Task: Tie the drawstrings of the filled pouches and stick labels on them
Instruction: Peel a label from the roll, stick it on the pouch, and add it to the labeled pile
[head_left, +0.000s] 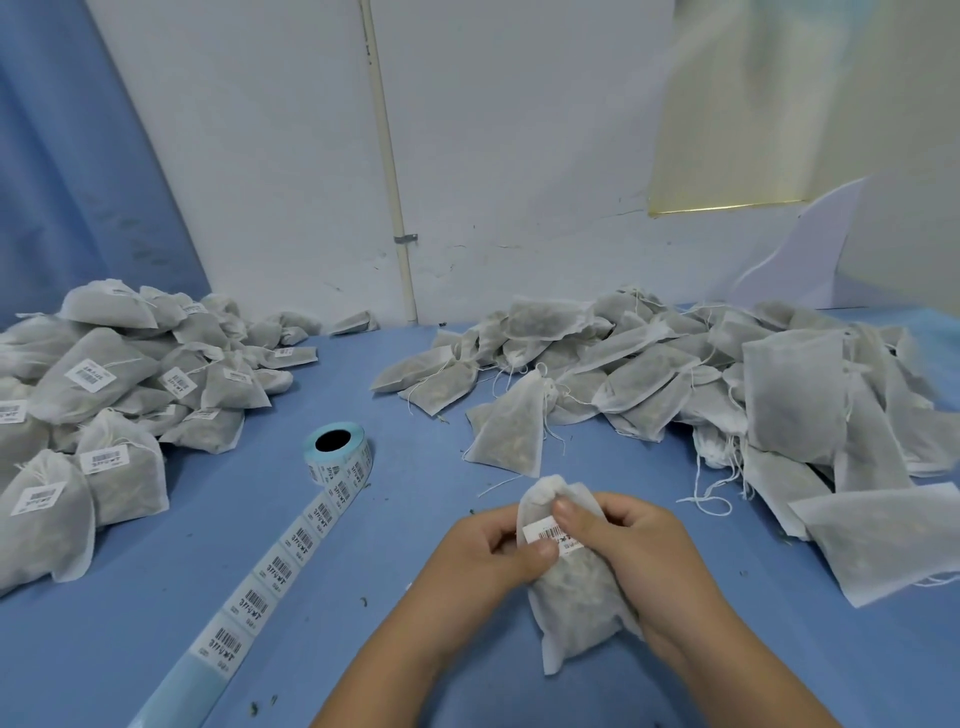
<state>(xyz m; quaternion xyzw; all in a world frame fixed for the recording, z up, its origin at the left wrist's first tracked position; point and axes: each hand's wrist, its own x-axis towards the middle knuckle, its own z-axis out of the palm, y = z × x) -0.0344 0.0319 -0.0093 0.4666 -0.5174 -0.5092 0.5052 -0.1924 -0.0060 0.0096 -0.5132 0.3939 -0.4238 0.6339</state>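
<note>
Barcodes on labels (281, 569), lettering unreadable

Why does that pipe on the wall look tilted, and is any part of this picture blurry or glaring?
Head view: the wide lens makes the pipe lean; light is soft and even, without strong glare. Head view, top right: the pale sheet looks smeared. Head view, bottom: the held pouch and its label are sharp, though the label's print is unreadable.
</note>
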